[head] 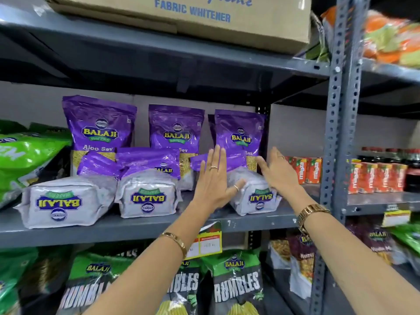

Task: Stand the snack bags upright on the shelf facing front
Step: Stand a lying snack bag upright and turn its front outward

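Both hands open, flanking rt fallen bag (pixel 254 192): your left hand (pixel 213 178) at its left side, right hand (pixel 278 171) beside, contact prob | done: 3 standing bags (pixel 100 128) at back | left: 3 on their backs | juice cartons (pixel 304 169) crowd rt, shelf (pixel 145 228) tight.

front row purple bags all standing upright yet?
No. Three front bags, like the left one, lie flat with silver bases facing out; only the back row stands.

snack bags (pixel 254 196): glossy crinkled plastic film | shelf (pixel 136 228): matt grey painted metal | box (pixel 204 19): matt brown cardboard
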`<action>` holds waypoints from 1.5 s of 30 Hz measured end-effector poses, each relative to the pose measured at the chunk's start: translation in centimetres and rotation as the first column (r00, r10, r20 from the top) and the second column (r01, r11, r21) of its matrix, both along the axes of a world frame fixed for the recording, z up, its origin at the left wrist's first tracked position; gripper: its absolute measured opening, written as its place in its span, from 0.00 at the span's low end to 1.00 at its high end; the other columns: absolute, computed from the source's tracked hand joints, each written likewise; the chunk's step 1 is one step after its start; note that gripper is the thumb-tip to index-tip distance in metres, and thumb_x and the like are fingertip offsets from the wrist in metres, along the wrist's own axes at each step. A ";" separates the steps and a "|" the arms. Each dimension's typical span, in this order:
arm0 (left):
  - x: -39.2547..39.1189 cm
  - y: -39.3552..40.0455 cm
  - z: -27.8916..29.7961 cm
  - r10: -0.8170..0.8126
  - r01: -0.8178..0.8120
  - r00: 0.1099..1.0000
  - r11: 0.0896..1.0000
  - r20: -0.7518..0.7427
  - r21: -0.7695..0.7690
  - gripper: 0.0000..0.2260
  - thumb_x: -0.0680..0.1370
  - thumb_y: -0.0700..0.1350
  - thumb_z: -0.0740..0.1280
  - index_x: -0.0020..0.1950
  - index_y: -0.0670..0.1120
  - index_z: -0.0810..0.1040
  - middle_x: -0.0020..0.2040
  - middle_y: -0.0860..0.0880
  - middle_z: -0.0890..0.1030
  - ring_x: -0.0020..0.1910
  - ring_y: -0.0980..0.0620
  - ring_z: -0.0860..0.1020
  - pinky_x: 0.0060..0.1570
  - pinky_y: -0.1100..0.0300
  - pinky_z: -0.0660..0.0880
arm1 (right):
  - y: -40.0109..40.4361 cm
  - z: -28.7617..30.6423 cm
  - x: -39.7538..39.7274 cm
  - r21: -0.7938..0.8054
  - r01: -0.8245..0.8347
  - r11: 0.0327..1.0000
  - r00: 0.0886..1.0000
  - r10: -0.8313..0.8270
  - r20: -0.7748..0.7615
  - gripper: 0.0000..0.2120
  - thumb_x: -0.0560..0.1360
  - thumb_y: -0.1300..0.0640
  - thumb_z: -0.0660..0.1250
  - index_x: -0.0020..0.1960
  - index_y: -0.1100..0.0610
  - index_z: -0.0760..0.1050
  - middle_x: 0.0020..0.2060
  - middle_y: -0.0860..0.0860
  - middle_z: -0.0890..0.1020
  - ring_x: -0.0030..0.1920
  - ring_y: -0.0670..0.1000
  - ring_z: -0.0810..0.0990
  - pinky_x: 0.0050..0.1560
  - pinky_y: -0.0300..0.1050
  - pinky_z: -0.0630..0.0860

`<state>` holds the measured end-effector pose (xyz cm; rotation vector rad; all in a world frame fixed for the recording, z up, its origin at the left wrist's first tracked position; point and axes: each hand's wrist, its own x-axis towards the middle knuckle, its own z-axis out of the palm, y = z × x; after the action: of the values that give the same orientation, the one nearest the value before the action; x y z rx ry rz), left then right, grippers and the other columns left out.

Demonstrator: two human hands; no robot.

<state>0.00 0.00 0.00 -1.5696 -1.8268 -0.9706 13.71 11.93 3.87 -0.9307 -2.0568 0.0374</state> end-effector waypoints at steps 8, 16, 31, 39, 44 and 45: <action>1.2 2.3 -3.0 -0.085 0.229 0.868 0.943 0.489 -0.243 0.52 0.66 0.69 0.65 0.76 0.48 0.38 0.78 0.44 0.39 0.77 0.45 0.38 0.76 0.46 0.46 | 3.0 -0.7 -0.9 -0.769 -0.277 0.577 0.957 0.240 -0.164 0.32 0.73 0.40 0.61 0.70 0.57 0.65 0.53 0.60 0.77 0.52 0.56 0.75 0.42 0.47 0.67; 1.7 2.0 -2.7 -0.114 0.290 0.839 0.921 0.532 -0.259 0.51 0.68 0.64 0.68 0.76 0.49 0.37 0.77 0.43 0.33 0.77 0.42 0.37 0.76 0.46 0.46 | 3.6 -1.2 -0.7 -0.740 -0.414 0.530 0.910 0.234 -0.342 0.16 0.73 0.47 0.64 0.52 0.58 0.78 0.31 0.52 0.86 0.31 0.51 0.84 0.28 0.38 0.76; -3.0 3.2 -1.2 -0.114 0.114 0.993 0.955 0.015 -0.273 0.50 0.72 0.45 0.71 0.75 0.45 0.33 0.68 0.50 0.23 0.75 0.42 0.32 0.75 0.52 0.49 | 4.7 -3.4 -3.6 -0.335 -0.817 0.469 0.503 0.297 -0.812 0.15 0.69 0.67 0.69 0.55 0.59 0.74 0.49 0.56 0.82 0.44 0.54 0.83 0.43 0.51 0.81; -4.6 4.7 -2.4 -0.174 0.235 0.959 0.928 0.224 -0.288 0.48 0.73 0.37 0.69 0.75 0.52 0.34 0.70 0.57 0.24 0.77 0.46 0.39 0.67 0.48 0.70 | 7.5 -4.9 -5.2 -0.362 -0.841 0.401 0.498 0.315 -0.808 0.25 0.68 0.72 0.69 0.61 0.60 0.66 0.56 0.58 0.78 0.51 0.52 0.79 0.51 0.48 0.76; -3.4 4.4 -2.7 -0.146 0.237 0.943 0.925 0.298 -0.298 0.46 0.71 0.39 0.66 0.76 0.50 0.35 0.75 0.49 0.28 0.77 0.45 0.37 0.74 0.43 0.58 | 6.9 -5.3 -5.1 -0.356 -0.785 0.507 0.560 0.332 -0.759 0.22 0.70 0.63 0.70 0.61 0.60 0.68 0.58 0.55 0.79 0.54 0.53 0.79 0.54 0.47 0.76; -2.8 4.2 -2.7 -0.132 0.218 0.938 0.944 0.320 -0.248 0.45 0.71 0.40 0.66 0.76 0.49 0.36 0.77 0.47 0.34 0.77 0.43 0.40 0.74 0.41 0.53 | 6.7 -5.3 -5.0 -0.342 -0.776 0.531 0.555 0.317 -0.769 0.22 0.72 0.58 0.69 0.63 0.61 0.69 0.59 0.55 0.79 0.56 0.53 0.78 0.54 0.46 0.75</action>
<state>-2.80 4.25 -2.68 -1.8681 -2.1366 -1.1219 8.74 18.63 -1.39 -0.4095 -1.5760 1.3779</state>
